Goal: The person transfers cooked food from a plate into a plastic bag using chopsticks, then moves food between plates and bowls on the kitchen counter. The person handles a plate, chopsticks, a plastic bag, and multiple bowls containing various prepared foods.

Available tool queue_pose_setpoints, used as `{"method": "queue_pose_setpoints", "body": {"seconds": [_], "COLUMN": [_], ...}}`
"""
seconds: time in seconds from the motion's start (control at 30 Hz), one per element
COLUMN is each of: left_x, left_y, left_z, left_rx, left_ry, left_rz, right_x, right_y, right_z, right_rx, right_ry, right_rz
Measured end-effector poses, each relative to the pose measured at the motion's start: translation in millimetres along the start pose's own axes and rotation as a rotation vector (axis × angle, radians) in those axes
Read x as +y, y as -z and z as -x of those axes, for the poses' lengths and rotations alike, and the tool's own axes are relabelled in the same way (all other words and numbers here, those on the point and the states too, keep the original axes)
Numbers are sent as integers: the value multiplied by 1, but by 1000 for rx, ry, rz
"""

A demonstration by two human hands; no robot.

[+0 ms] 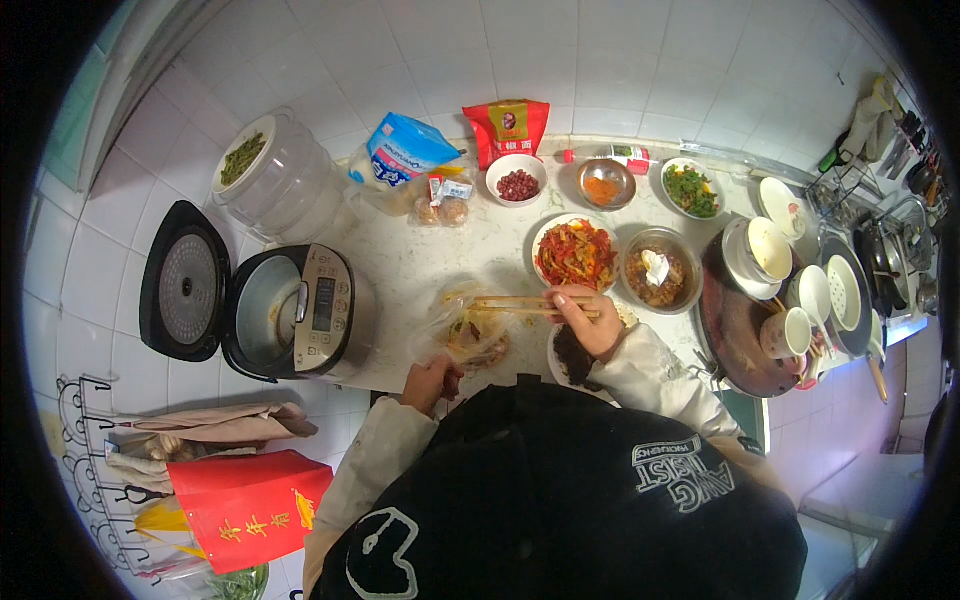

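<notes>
My right hand (586, 321) grips a pair of wooden chopsticks (510, 304), whose tips reach left over a clear plastic bag (480, 330). Food shows through the bag, which lies on the marbled counter. At the bag's near left edge, my left hand (433, 384) has its fingers closed on the thin plastic. Under my right forearm is a plate of dark food (574, 358), partly hidden. Just beyond my right hand stand a plate of shredded red and yellow vegetables (577, 253) and a steel bowl (699, 274) of cooked food with a white dollop on top.
An open rice cooker (330, 307) stands left. Along the back are a blue bag (409, 148), a red packet (517, 127), a bowl of red beans (517, 185), a small steel bowl (626, 180) and a plate of chopped greens (691, 189). A round board (731, 330) holds stacked dishes at right.
</notes>
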State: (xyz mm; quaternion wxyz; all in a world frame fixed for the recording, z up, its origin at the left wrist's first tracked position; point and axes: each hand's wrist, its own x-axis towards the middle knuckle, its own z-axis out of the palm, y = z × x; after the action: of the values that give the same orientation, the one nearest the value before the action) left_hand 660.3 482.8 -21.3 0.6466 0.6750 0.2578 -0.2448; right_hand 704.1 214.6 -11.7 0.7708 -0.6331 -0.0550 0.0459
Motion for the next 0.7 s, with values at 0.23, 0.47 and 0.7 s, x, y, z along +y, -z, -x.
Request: {"method": "queue_pose_setpoints", "body": {"seconds": [0.23, 0.47, 0.7], "left_x": [40, 26, 16], "left_y": [7, 12, 11], "left_z": [38, 34, 27], "left_rx": [-272, -311, -264], "left_ry": [-22, 82, 116], "left_rz": [146, 143, 131], "right_x": [-32, -36, -45], "right_y": [0, 11, 87], "right_z": [-7, 21, 51], "right_rx": [-148, -217, 230], "right_ry": [102, 53, 18], "right_rz": [182, 168, -207]}}
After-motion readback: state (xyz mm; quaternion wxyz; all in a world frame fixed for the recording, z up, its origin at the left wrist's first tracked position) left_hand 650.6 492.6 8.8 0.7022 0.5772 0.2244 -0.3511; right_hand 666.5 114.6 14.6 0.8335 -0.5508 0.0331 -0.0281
